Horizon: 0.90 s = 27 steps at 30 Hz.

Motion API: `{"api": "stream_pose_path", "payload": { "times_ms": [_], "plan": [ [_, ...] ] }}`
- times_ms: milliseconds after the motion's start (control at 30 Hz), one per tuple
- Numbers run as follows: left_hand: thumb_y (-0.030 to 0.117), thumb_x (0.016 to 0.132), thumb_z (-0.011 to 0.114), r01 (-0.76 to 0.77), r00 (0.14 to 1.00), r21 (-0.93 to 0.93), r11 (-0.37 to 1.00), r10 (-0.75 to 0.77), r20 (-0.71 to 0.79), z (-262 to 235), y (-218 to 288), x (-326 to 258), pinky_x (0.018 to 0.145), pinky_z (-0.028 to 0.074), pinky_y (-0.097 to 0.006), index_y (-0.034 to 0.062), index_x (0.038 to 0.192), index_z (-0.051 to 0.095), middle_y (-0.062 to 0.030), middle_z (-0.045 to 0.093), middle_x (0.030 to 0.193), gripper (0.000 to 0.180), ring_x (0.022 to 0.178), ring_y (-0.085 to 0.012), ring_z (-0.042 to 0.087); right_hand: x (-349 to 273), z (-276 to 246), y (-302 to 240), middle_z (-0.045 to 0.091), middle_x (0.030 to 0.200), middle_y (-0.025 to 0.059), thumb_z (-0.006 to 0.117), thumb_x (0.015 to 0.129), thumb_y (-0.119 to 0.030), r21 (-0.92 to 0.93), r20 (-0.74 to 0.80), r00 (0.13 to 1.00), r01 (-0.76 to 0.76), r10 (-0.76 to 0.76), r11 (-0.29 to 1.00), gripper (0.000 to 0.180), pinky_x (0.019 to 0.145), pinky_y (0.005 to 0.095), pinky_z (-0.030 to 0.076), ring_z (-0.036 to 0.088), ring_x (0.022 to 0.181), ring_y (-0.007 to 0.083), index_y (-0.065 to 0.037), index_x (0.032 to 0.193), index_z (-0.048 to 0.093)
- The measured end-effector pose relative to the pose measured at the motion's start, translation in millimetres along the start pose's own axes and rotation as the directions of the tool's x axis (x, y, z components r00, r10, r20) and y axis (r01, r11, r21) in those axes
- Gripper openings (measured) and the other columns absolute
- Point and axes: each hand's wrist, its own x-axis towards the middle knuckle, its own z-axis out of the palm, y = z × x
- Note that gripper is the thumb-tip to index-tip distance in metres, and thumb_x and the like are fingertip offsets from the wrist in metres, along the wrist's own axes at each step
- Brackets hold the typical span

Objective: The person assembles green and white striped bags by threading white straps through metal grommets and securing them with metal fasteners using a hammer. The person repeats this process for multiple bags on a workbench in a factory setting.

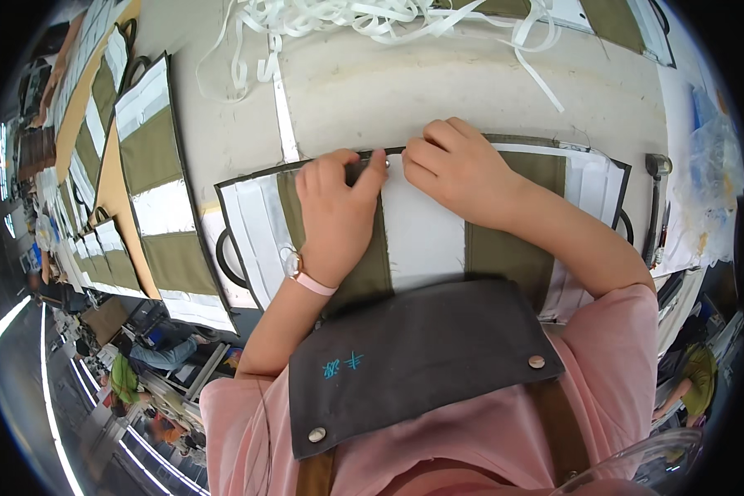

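Note:
A flat fabric panel with olive and white stripes, dark edging and black handle loops lies in front of me. My left hand is at its far edge, with the fingers bent and the thumb up, closed on the dark edging. Beside that thumb a small shiny metal bit shows; its kind is unclear. Just to the right, my right hand has its fingers curled over the same edge, closed on it. The fingertips of the right hand are hidden. A watch with a pink strap is on my left wrist.
Loose white tape lies tangled at the far side of the table. Similar striped panels lie at the left. A hammer-like tool and clear plastic bags are at the right. Other people are at work in the background.

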Motion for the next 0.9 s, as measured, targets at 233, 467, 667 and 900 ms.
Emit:
{"api": "stream_pose_path", "payload": {
  "times_ms": [233,467,667,900],
  "plan": [
    [0.007,0.081,0.077,0.034,0.997,-0.294,0.955,-0.052,-0.054,11.6,-3.3,-4.9,0.085,0.046,-0.041,0.0067,0.109,0.071,-0.0109,0.061,0.112,0.028,0.101,-0.0283,0.057,3.4,-2.7,2.4,0.057,0.094,0.006,0.065,0.075,-0.006,0.1,0.059,0.991,-0.124,0.118,0.987,0.03,0.081,0.0359,0.047,0.053,0.09,0.0249,-0.003,0.105,0.068],
    [0.013,0.081,0.079,0.078,0.997,-0.198,0.977,-0.074,0.03,-0.1,9.1,9.5,0.083,0.043,-0.04,0.011,0.113,0.072,-0.0134,0.059,0.112,0.033,0.095,-0.0273,0.055,-7.1,-17.2,9.2,0.061,0.099,0.008,0.068,0.079,-0.007,0.093,0.057,0.986,-0.16,0.155,0.983,0.017,0.084,0.0372,0.047,0.055,0.095,0.0277,-0.006,0.096,0.066],
    [0.015,0.081,0.079,-0.11,0.99,-0.092,0.99,0.101,-0.101,9.7,6.6,2.0,0.085,0.041,-0.04,0.0141,0.118,0.071,-0.0102,0.058,0.112,0.037,0.094,-0.0273,0.054,-4.1,-24.9,14.1,0.057,0.091,0.0095,0.065,0.076,-0.003,0.226,0.137,0.944,-0.325,0.301,0.918,0.009,0.083,0.0381,0.047,0.054,0.092,0.0295,-0.005,0.084,0.062],
    [0.02,0.084,0.076,-0.025,0.997,-0.149,0.989,0.034,0.062,4.7,20.3,19.3,0.088,0.04,-0.042,0.0111,0.124,0.067,-0.0075,0.058,0.109,0.042,0.096,-0.0261,0.053,-19.2,-31.8,17.9,0.056,0.09,0.006,0.064,0.074,-0.008,0.035,0.122,0.992,0.033,-0.037,0.999,0.008,0.079,0.0343,0.049,0.054,0.09,0.0252,-0.004,0.08,0.062]
  ]
}}
